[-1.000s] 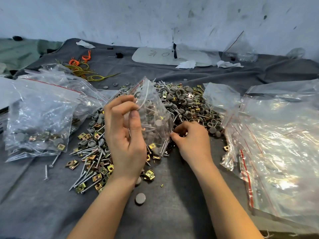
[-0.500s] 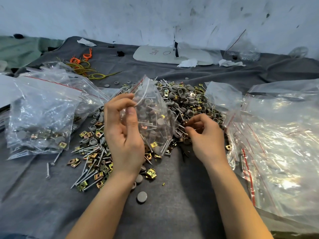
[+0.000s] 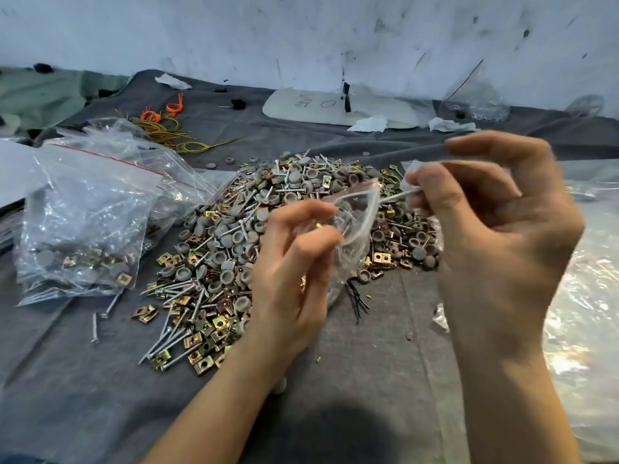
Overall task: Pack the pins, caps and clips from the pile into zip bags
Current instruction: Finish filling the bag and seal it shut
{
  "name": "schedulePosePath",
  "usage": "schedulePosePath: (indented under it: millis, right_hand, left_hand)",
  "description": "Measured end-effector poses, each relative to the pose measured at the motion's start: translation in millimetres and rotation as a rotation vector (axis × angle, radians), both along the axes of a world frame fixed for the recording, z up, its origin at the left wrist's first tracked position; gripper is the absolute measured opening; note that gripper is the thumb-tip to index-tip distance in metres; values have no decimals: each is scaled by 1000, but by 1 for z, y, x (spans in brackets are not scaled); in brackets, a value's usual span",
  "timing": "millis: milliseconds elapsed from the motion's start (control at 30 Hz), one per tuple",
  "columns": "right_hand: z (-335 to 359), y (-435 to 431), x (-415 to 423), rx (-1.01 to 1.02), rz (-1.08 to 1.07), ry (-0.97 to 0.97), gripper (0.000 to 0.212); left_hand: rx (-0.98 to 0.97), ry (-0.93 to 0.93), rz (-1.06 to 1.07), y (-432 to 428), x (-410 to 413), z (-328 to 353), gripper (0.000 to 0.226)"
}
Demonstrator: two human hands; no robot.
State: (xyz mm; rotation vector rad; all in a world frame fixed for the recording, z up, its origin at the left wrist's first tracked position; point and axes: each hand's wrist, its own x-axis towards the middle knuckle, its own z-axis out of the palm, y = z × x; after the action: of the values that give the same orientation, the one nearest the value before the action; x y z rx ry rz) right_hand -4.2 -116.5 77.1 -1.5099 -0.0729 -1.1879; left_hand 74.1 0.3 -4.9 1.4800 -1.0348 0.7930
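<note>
Head view: grips a clear bag by its open mouth with the curled fingers of the left hand, above the pile on the tabletop. Pinches a blurred pin between thumb and fingers of the right hand, tip at the bag's mouth. Filled bags left of the pile.

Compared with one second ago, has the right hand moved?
Yes. The right hand has lifted off the pile and now holds pins at the mouth of the bag.
</note>
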Motion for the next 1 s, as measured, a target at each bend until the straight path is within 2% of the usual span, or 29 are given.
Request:
schedulePosePath:
  millis: [133, 233, 367, 467, 567, 633, 733, 800, 1000]
  right_hand:
    - [-2, 9, 4, -336, -100, 102, 18]
    - [-7, 9, 7, -445, -138, 133, 19]
    - [-11, 2, 10, -357, -142, 96, 24]
    - [-16, -2, 12, -213, -82, 105, 19]
    - [-28, -4, 19, -173, -73, 134, 12]
    - [-39, -8, 26, -185, -106, 255, 12]
    - [-60, -14, 37, -194, -98, 616, 21]
    - [-69, -14, 44, -266, -72, 808, 15]
    - [-77, -2, 51, -305, 3, 1040, 11]
  left_hand:
    - [-11, -16, -5, -3, 0, -1, 20]
    - [-16, -20, -7, -3, 1, -2, 19]
    - [-37, 33, 20, 0, 2, -1, 21]
    - [-42, 50, 33, 1, 1, 2, 21]
    - [-70, 107, 25, 1, 0, 2, 21]
    - [-95, 154, 34, 2, 1, 2, 20]
    - [-160, 173, 82, 3, 3, 1, 14]
    - [-218, 178, 97, 5, 5, 2, 15]
    - [-344, 188, 146, 15, 14, 8, 18]
